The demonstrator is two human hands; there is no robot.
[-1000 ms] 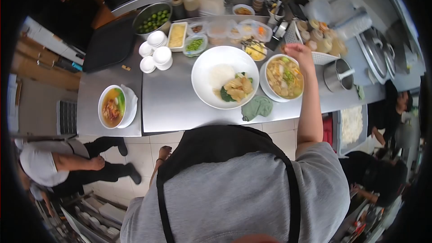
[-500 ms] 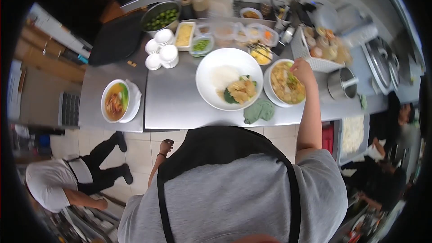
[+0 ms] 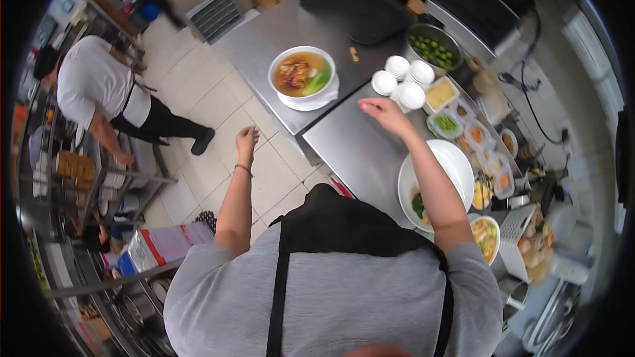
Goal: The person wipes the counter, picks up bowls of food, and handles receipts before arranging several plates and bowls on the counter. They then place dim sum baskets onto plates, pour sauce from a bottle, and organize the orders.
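My right hand [image 3: 385, 115] hangs above the brushed-steel counter [image 3: 350, 142], fingers loosely bent and pointing left; I cannot tell whether anything small sits between the fingertips. My left hand [image 3: 247, 143], with a thin dark band [image 3: 243, 170] at its wrist, is lifted in front of the pale tiled floor [image 3: 274, 175], its fingers half curled, and again I cannot tell if they hold anything.

Nearest my right hand on one side is the round white bowl of brown broth [image 3: 303, 97], topped with reddish-brown pieces and a green leaf; it rests on a white plate [image 3: 307, 107], my hand well apart from it. On the other side, just beyond my fingers, stand stacks of small round white bowls [image 3: 411, 95].

Under my right forearm lies a large, wide white bowl [image 3: 456, 165], partly hidden, with dark greens [image 3: 417, 205] showing inside. Farther back are a metal pot [image 3: 430, 29] of round green pieces and a flat black tray [image 3: 357, 10]. Across the floor, a person in a white shirt [image 3: 92, 86] leans over shelving.
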